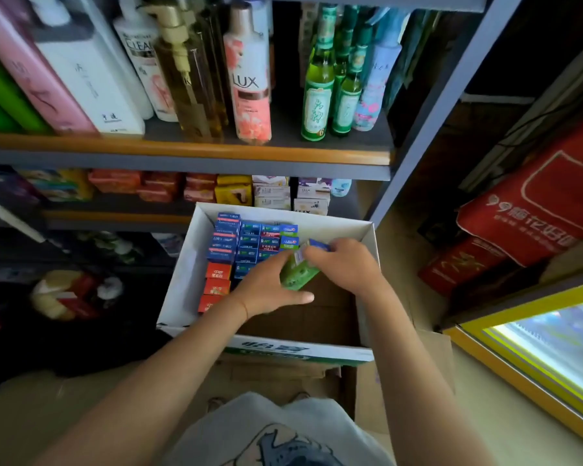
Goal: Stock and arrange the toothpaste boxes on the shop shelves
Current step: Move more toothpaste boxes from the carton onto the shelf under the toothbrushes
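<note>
A white cardboard carton (182, 280) stands on the floor below the shelves. Toothpaste boxes stand on end in its left and far part: blue ones (228, 242), blue-green ones (270, 237) and red ones (217, 280). The carton's right near part shows bare brown bottom. Over the carton both hands meet on a green toothpaste box (297, 275). My left hand (270, 287) holds its lower side, thumb stretched out beneath. My right hand (344, 264) grips its upper end from the right; a blue box edge shows at its fingertips.
The upper shelf (182, 149) carries shampoo and body-wash bottles and green glass bottles. Soap packs (233, 190) fill the shelf below. Red bags (535, 213) lean at the right, above a yellow-framed lit cabinet (535, 348). Flat cardboard lies under the carton.
</note>
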